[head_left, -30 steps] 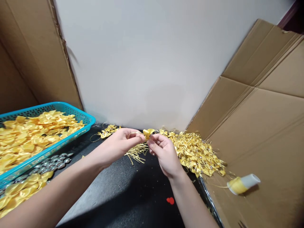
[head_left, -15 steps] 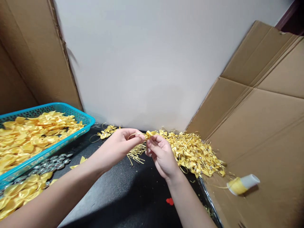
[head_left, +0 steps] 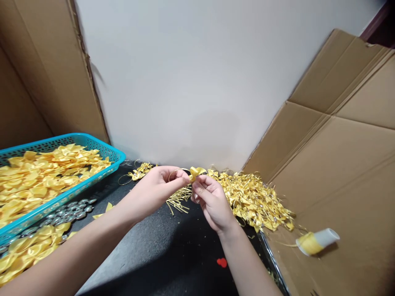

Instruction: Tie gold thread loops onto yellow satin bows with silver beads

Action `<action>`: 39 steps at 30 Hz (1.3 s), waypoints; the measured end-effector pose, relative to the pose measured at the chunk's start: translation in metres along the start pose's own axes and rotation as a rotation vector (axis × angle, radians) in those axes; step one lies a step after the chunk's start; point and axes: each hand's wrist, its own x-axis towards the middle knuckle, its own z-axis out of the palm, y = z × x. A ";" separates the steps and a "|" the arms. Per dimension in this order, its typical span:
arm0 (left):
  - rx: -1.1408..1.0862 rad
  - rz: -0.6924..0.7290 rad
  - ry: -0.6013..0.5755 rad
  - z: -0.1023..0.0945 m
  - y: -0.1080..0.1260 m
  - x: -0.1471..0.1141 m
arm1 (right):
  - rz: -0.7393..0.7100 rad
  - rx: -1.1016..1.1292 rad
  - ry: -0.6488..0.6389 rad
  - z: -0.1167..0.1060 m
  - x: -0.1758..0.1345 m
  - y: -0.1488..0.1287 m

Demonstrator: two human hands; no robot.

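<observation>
Slightly more spread than half a second ago, the yellow bow [head_left: 197,172] has opened its free wing rightward, while the hands have hardly shifted. Watching remotely, I find it well right of the turquoise basket [head_left: 89,183], between the fingertips, long axis roughly left to right, with neither hand clearly nearer.

Beyond the basket stands a smooth pale wall [head_left: 185,82]; right of it spreads a speckled black tabletop [head_left: 148,246]. The basket itself is perforated plastic, full of satiny petals [head_left: 46,176]. Far to its right is a crinkled golden heap [head_left: 256,199].

My left hand [head_left: 165,181] is closed to a pinch on a thin gold cord loop [head_left: 179,169]; whether it also grips fabric, I can't tell. My right hand [head_left: 214,201], thumb against curled fingers, pinches the bow's lower edge. Just before the basket lie glossy, rounded beads [head_left: 75,209].
</observation>
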 end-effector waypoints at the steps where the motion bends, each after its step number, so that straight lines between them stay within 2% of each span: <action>1: 0.004 -0.001 -0.003 0.000 0.001 0.000 | -0.001 -0.002 0.000 0.000 0.000 0.000; 13: -0.046 0.001 -0.011 0.004 0.000 0.002 | -0.005 -0.016 -0.004 0.002 -0.001 -0.005; 19: -0.007 -0.007 0.033 0.002 0.003 0.000 | -0.029 -0.046 -0.003 0.000 -0.001 -0.004; 39: 0.032 -0.045 0.023 0.001 0.002 0.001 | -0.036 -0.106 -0.018 -0.002 -0.001 -0.005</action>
